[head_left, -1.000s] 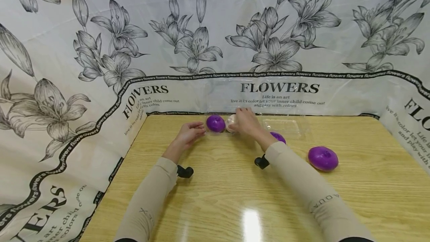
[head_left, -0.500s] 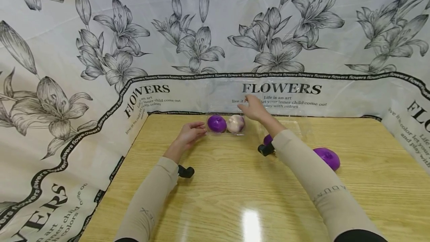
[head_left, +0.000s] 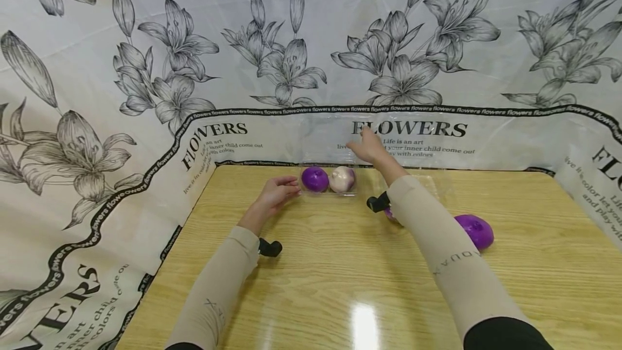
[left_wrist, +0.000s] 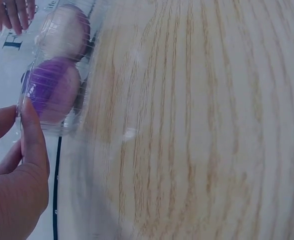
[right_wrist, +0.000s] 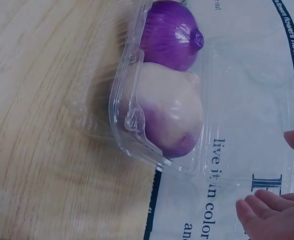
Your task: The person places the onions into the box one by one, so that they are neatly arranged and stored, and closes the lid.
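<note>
Along the far edge of the table (head_left: 316, 274), left of its middle, a clear plastic box (right_wrist: 118, 125) was placed, with a purple onion (right_wrist: 169, 37) and a white-and-purple bulb (right_wrist: 174, 102) set side by side in it. Its lid (right_wrist: 247, 110) was raised upright behind, before the printed cloth (head_left: 267, 4). From this pose, it was judged that the lid could be brought down crooked, since the contents seemed to rise above the rim and its edge might be caught on them. The box could also be tipped or slid by a hard tug on the lid, as it looked light and was steadied at the left end alone. By a forearm drawn back toward the near edge, the half-hidden purple bulb (head_left: 392, 216) below the right sleeve (head_left: 437, 247) could be nudged, or the outer onion (head_left: 477, 232) be set rolling toward the right edge.

By the left hand (head_left: 276, 194), the box's left rim was pinched between thumb and fingers. By the right hand (head_left: 369, 146), nothing was seen to be gripped: the fingers were extended, the thumb was held well apart, and whether the lid was touched could not be told.
</note>
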Tool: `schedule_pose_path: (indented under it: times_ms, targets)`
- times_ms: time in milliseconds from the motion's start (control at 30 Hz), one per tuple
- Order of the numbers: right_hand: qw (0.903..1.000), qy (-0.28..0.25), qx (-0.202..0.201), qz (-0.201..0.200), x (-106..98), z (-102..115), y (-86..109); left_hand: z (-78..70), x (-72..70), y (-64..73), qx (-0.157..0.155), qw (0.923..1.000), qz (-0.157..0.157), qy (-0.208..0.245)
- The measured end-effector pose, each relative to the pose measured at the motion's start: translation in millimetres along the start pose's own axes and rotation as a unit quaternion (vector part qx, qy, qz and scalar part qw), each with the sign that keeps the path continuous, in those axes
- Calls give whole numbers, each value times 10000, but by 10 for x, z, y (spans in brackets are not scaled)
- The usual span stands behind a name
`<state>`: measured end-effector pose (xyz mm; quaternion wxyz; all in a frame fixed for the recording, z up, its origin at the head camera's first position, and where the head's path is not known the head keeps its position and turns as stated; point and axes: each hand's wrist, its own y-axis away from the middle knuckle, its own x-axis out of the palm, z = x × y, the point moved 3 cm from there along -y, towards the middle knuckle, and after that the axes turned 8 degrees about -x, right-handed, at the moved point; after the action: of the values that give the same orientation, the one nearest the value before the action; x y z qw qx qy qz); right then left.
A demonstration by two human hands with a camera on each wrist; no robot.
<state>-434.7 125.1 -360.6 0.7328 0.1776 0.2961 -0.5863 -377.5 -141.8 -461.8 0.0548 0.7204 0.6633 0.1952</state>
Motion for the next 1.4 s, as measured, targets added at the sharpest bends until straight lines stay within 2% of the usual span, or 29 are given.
schedule_pose_path:
  times_ms: [233, 367, 600, 933, 1400]
  targets:
    - [9980, -607, 154, -6, -8, 3, 32, -17, 20, 24, 4, 10000, -31, -94]
    - [9973, -720, 132, -24, -12, -5, 63, -20, 24, 32, 19, 9999, -25, -127]
    - [9970, -767, 35, -106, -43, 15, 176, -19, 26, 43, 31, 9999, 40, -104]
    - [9962, -869, 8, 41, -62, 60, 339, -23, 16, 54, 77, 9999, -28, -132]
    - [9951, -870, -7, 476, -81, 21, 500, -18, 27, 45, 20, 10000, -22, -91]
